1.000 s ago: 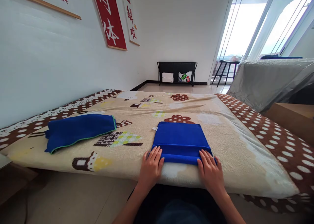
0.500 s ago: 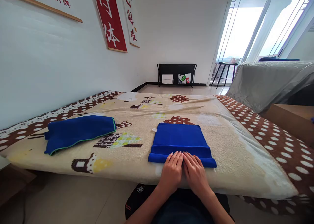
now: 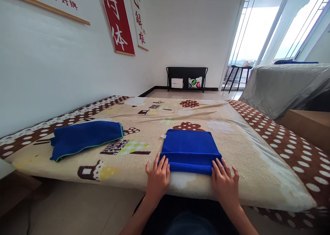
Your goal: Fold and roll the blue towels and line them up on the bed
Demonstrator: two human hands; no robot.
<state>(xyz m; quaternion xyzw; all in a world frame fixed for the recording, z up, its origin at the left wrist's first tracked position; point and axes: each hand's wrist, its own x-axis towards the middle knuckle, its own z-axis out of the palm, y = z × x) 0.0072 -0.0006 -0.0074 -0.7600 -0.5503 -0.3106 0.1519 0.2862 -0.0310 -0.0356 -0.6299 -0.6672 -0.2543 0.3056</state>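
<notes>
A blue cloth (image 3: 189, 142) lies in front of me on the patterned blanket (image 3: 185, 183), its near edge folded over into a band and a small white label at its far left corner. My left hand (image 3: 159, 175) rests on the left end of that folded band, fingers spread. On the band's right end lies my right hand (image 3: 224, 176), its fingers also stretched out and apart. Further left is a second blue cloth (image 3: 87, 137) with a green edge, loosely folded; neither hand touches it.
Brown polka-dot fabric (image 3: 288, 149) borders the bed on the right. A cardboard box (image 3: 306, 128) and a grey-covered piece of furniture (image 3: 286, 84) stand beyond it. At the far wall is a black rack (image 3: 187, 75), with a black stool (image 3: 237, 77) by the window.
My hands have moved apart from the middle of the folded band to its two ends, and their fingers have spread. The view has shifted slightly.
</notes>
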